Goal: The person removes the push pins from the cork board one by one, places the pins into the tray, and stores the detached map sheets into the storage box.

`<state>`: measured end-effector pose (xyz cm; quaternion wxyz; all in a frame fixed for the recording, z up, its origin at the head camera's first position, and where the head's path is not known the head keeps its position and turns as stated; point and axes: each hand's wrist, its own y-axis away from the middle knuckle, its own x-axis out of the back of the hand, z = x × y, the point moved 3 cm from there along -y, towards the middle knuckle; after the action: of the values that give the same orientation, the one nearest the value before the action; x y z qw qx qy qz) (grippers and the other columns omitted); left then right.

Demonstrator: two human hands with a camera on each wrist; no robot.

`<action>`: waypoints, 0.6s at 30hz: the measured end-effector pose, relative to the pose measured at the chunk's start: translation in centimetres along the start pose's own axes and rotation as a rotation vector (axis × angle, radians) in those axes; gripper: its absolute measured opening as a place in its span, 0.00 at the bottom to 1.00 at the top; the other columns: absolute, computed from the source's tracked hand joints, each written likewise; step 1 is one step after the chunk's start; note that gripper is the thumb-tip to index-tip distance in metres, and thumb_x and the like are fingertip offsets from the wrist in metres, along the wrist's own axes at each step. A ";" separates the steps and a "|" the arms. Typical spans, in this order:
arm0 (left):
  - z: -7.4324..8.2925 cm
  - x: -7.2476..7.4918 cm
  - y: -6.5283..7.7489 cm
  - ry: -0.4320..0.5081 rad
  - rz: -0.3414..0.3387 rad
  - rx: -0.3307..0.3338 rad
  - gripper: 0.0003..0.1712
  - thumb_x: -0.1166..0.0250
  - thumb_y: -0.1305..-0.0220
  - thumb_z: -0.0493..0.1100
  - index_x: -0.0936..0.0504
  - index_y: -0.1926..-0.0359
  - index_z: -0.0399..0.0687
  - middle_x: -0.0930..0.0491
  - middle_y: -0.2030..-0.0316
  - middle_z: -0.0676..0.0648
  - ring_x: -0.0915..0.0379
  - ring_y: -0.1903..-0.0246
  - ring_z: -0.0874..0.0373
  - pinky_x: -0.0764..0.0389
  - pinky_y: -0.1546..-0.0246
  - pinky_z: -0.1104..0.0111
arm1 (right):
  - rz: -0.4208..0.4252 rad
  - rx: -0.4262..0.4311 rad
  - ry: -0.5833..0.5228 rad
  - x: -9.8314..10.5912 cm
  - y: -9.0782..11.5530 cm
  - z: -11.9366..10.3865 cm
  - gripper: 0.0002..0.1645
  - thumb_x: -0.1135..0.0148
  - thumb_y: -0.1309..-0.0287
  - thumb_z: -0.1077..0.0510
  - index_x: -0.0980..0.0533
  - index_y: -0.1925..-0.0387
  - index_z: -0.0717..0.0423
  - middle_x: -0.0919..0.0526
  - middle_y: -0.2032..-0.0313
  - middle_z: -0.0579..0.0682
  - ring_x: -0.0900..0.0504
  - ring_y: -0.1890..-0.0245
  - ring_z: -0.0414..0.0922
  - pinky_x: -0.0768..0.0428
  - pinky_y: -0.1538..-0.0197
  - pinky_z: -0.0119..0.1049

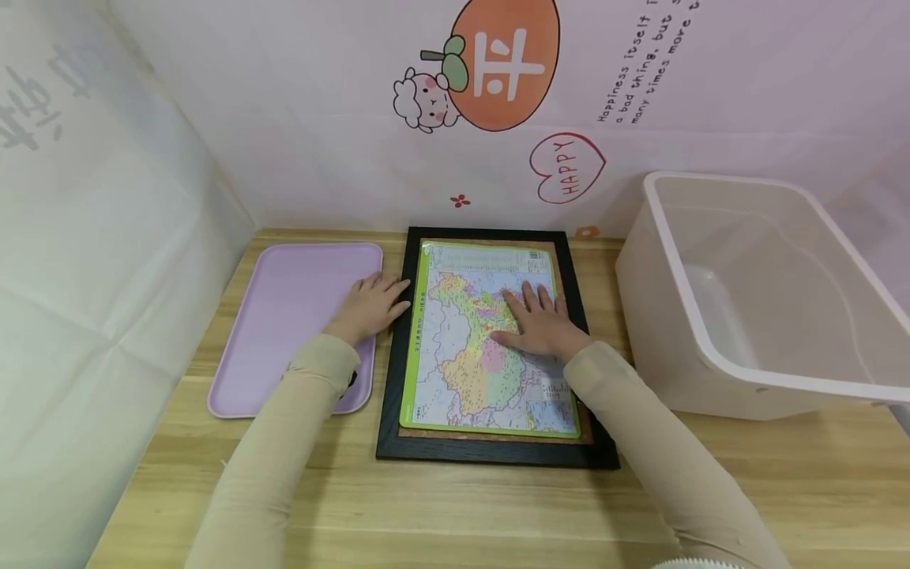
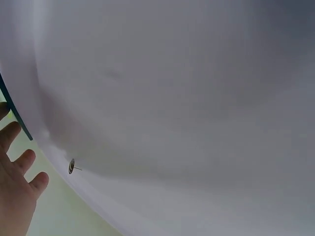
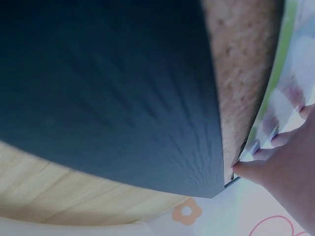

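In the head view a map (image 1: 455, 332) with a green border lies on a cork board (image 1: 490, 436) with a black wooden frame (image 1: 498, 450). My right hand (image 1: 536, 322) rests flat on the map's right half, its fingers spread. My left hand (image 1: 370, 304) is at the right rim of a lilac tray (image 1: 298, 316), with relaxed fingertips at the frame's left side. In the left wrist view a small thumbtack (image 2: 72, 167) with a thin point lies on the tray near my fingers. The right wrist view shows bare cork (image 3: 241, 73) between frame and map.
A large white plastic bin (image 1: 682, 340) stands on the wooden table (image 1: 455, 514) to the right of the board. Behind the table hangs a printed backdrop (image 1: 320, 142). A small dark thing (image 1: 350, 382) on the tray is partly hidden by my left sleeve.
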<state>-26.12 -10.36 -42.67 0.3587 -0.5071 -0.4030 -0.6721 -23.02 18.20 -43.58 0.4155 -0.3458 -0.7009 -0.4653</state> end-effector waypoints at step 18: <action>0.1 -0.5 0.4 -0.024 0.009 -0.013 0.32 0.63 0.24 0.57 0.48 0.26 0.49 0.49 0.25 0.46 0.54 0.27 0.40 0.49 0.28 0.45 | 0.006 0.004 -0.002 0.4 0.4 0.0 0.55 0.58 0.40 0.24 0.64 0.24 0.46 0.70 0.25 0.63 0.69 0.26 0.66 0.65 0.30 0.69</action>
<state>-25.61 -10.43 -43.03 0.3535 -0.5192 -0.4006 -0.6671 -22.87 18.34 -43.09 0.4168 -0.3477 -0.7012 -0.4623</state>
